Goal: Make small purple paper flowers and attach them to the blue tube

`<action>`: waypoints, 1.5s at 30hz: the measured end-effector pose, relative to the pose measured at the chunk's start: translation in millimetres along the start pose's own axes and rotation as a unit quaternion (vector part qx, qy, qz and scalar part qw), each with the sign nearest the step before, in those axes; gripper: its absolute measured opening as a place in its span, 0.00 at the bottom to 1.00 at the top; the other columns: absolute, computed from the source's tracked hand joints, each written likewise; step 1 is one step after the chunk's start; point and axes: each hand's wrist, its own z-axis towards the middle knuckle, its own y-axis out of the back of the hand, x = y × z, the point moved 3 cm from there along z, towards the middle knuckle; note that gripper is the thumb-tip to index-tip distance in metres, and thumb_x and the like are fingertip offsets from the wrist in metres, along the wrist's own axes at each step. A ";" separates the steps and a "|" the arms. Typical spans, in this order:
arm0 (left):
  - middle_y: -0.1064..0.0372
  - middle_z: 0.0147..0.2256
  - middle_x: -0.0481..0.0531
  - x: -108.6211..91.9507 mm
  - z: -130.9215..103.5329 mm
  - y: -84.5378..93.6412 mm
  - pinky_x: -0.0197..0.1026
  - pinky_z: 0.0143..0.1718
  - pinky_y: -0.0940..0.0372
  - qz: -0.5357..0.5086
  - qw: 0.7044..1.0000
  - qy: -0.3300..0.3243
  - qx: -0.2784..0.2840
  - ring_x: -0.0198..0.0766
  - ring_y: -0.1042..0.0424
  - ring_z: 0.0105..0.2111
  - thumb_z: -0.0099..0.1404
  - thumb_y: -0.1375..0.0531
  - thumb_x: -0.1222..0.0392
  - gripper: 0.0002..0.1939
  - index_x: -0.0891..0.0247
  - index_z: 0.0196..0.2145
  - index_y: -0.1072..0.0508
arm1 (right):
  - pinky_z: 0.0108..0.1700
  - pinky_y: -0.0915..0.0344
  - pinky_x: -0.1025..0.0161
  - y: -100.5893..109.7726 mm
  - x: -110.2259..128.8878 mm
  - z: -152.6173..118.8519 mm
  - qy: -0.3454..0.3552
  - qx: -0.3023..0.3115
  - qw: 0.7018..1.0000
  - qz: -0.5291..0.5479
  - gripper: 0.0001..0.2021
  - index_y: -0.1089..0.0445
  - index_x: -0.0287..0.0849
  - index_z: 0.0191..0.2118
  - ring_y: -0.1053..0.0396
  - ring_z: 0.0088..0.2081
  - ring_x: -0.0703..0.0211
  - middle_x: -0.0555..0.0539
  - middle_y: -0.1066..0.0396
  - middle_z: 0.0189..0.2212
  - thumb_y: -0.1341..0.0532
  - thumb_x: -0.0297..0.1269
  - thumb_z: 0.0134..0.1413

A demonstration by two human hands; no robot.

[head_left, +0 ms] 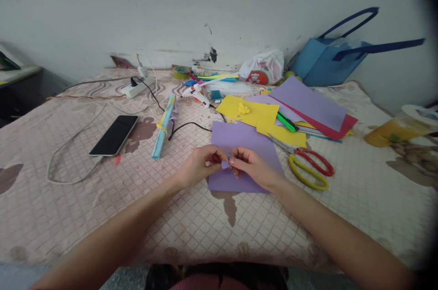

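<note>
My left hand (202,165) and my right hand (250,165) meet above a purple sheet (224,183). Between their fingertips is a small purple paper piece (225,164), pinched from both sides and partly hidden by the fingers. The sheet lies flat beneath both hands. To the right of it rest scissors (308,167) with one red and one yellow handle, their blades apart and pointing toward the yellow paper (285,136). A light blue paper strip (163,128) with yellow and purple bits on it lies left of my left hand.
A phone (114,136) on a charging cable and a power strip (137,88) are at left. A glue gun (198,95), a green cutter (287,121) and stacked coloured sheets (308,103) lie farther back. A blue bag (318,64) and a cup of yellow drink (393,128) stand at right.
</note>
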 end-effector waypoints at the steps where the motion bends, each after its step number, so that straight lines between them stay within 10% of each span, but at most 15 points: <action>1: 0.30 0.33 0.52 0.5 0.0 -0.4 0.39 0.39 0.35 0.001 1.000 -0.002 -0.010 0.35 0.30 0.34 0.57 0.41 0.69 0.06 0.66 0.35 0.30 | 0.25 0.38 0.67 -0.2 -0.5 0.1 -0.001 0.001 1.000 0.007 0.12 0.37 0.41 0.31 0.39 0.22 0.68 0.54 0.36 0.22 0.36 0.43 0.48; 18: 0.33 0.37 0.53 -12.7 -1.5 -1.7 0.39 0.41 0.35 0.151 0.979 -0.124 -0.060 0.37 0.32 0.39 0.59 0.43 0.71 0.08 0.63 0.35 0.28 | 0.24 0.41 0.67 2.6 -1.8 1.6 -0.041 -0.012 0.997 0.064 0.12 0.37 0.40 0.28 0.38 0.21 0.68 0.52 0.30 0.24 0.34 0.41 0.44; 30: 0.32 0.35 0.54 4.1 1.7 -3.3 0.40 0.38 0.33 -0.002 0.998 -0.039 -0.051 0.38 0.30 0.36 0.59 0.39 0.61 0.06 0.65 0.34 0.27 | 0.24 0.41 0.67 -0.2 -3.8 1.1 0.006 -0.034 0.999 0.007 0.13 0.38 0.41 0.26 0.39 0.20 0.67 0.52 0.32 0.22 0.36 0.44 0.47; 45: 0.30 0.37 0.54 -4.9 -1.1 -2.8 0.40 0.41 0.35 0.103 0.987 -0.081 -0.095 0.39 0.30 0.39 0.60 0.40 0.63 0.02 0.64 0.31 0.28 | 0.24 0.42 0.67 -2.6 -6.3 2.9 -0.008 -0.064 0.997 0.047 0.14 0.37 0.41 0.24 0.39 0.20 0.68 0.52 0.32 0.22 0.35 0.45 0.45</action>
